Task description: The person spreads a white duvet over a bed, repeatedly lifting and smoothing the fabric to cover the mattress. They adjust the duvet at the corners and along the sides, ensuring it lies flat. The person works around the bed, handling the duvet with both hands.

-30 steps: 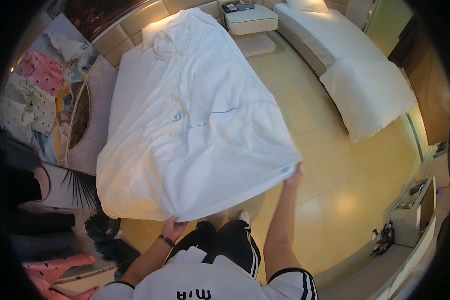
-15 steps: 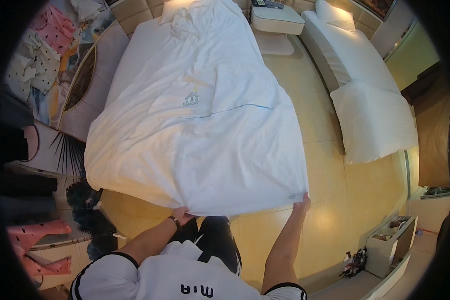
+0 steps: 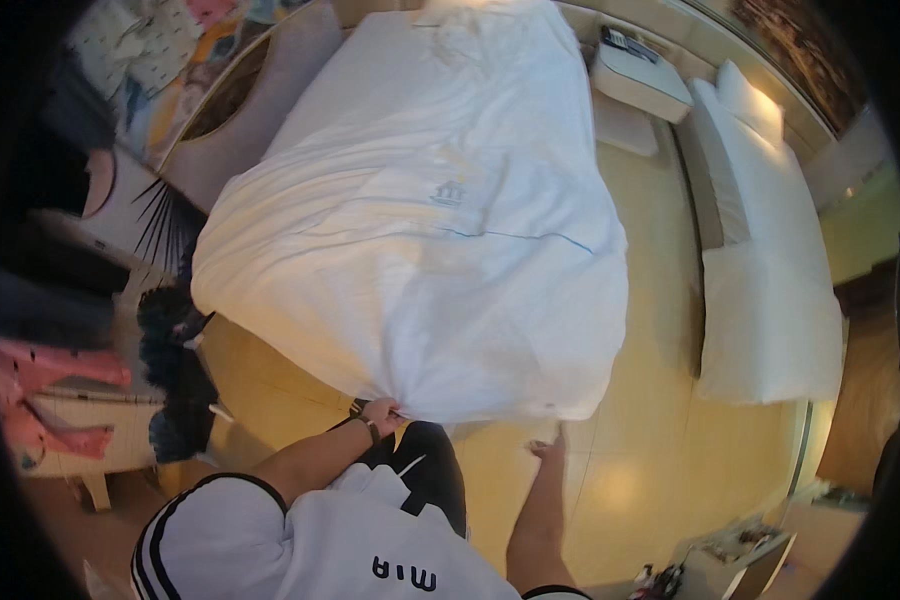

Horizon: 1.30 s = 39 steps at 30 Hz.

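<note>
A white duvet cover (image 3: pixel 490 310) with a small building emblem and a thin blue line lies wrinkled over the large bed. At its near edge my left hand (image 3: pixel 381 412) is closed on a bunched piece of the hem, and creases fan out from the grip. My right hand (image 3: pixel 547 443) is just below the near right corner, with its fingers apart and the cloth not in its grasp. Whether a fingertip brushes the hem I cannot tell.
To the right stands a narrow bed (image 3: pixel 760 190) with a pillow (image 3: pixel 750 103) and a white cover (image 3: pixel 770 320). A white nightstand (image 3: pixel 640 80) with a telephone (image 3: pixel 618 42) is between the beds. Pink clothing (image 3: pixel 70 375) hangs at the left. An open box (image 3: pixel 735 560) is at lower right.
My right hand has let go of the duvet cover's corner and moved down and left. The left hand still grips the hem. The whole view has shifted and turned slightly.
</note>
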Available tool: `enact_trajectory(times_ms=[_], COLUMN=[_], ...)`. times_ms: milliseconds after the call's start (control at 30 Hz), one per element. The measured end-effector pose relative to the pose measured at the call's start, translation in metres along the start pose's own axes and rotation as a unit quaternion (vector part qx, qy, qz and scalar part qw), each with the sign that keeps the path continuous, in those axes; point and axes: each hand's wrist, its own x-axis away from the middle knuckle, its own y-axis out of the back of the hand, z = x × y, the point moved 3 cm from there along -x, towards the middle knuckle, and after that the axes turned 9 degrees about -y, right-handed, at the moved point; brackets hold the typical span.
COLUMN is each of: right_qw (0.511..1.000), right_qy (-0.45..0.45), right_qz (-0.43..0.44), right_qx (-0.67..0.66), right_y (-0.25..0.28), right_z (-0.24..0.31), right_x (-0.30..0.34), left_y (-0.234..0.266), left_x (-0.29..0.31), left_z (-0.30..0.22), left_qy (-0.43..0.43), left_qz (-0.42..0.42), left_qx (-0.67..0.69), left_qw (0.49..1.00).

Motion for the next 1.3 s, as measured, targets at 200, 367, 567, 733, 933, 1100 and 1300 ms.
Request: enact_trajectory(times_ms=[200, 367, 567, 733, 933, 1100, 1300], right_qw=[0.828, 0.86, 0.91, 0.925, 0.937, 0.869, 0.924], right_qy=[-0.19, -0.098, -0.064, 0.025, -0.063, -0.181, 0.068], right_qz=[0.506, 0.482, 0.405, 0.377, 0.312, 0.407, 0.199], right_qx=[0.147, 0.133, 0.057, 0.036, 0.147, 0.214, 0.32], right_y=[-0.138, -0.159, -0.13, -0.125, -0.162, -0.266, -0.322], right_z=[-0.258, -0.296, -0.292, -0.279, -0.382, -0.5, -0.523], right_x=[0.105, 0.14, 0.18, 0.174, 0.122, 0.075, 0.038], left_y=[-0.021, -0.011, 0.051, 0.113, 0.158, 0.176, 0.238], left_x=[0.038, 0.056, -0.02, -0.028, 0.001, 0.033, 0.04], left_z=[-0.001, -0.03, -0.1, -0.175, -0.163, -0.19, -0.265], left_qy=[-0.016, -0.016, -0.22, -0.199, -0.136, -0.007, 0.073], left_qz=[0.007, 0.073, 0.178, -0.051, 0.014, 0.08, 0.045], left_qx=[0.029, 0.058, 0.16, 0.251, 0.242, 0.068, 0.029], left_qw=[0.999, 0.996, 0.946, 0.946, 0.961, 0.994, 0.996])
